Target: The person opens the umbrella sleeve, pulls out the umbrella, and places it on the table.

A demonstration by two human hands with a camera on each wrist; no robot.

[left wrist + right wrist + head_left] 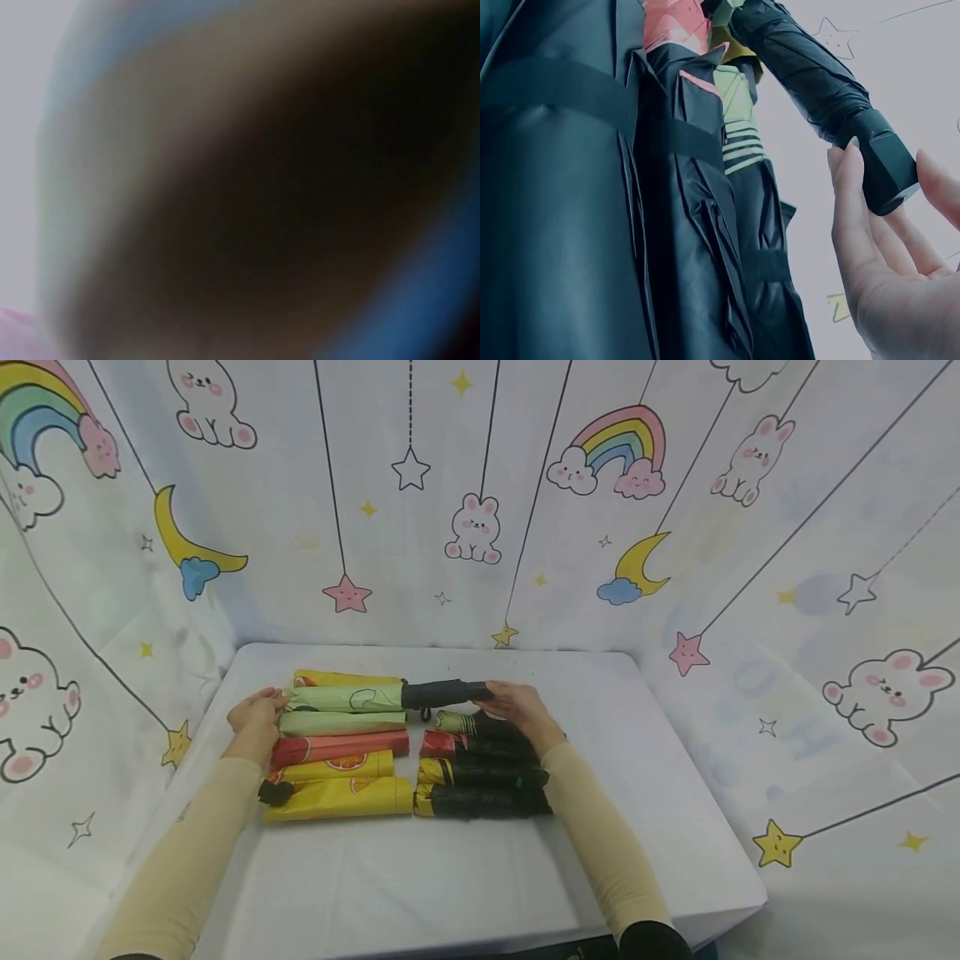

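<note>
A folded black umbrella point(442, 693) lies crosswise at the back of the rows, its left part inside a light green sleeve point(345, 697). My left hand point(257, 714) pinches the sleeve's left end. With thumb and fingers, my right hand point(521, 706) holds the umbrella's black handle point(885, 165), seen close up in the right wrist view. Below it on the left are more sleeves: a green one point(341, 723), a red one point(341, 747) and a yellow one point(337, 797). The left wrist view is too dark and blurred to show that hand.
Several folded black umbrellas lie stacked front to back under my right forearm, including a red-tipped one point(480, 747) and a yellow-tipped one point(483, 802). A yellow sleeve point(348, 678) lies behind the green one. A white cloth covers the table point(420, 885); patterned curtains surround it.
</note>
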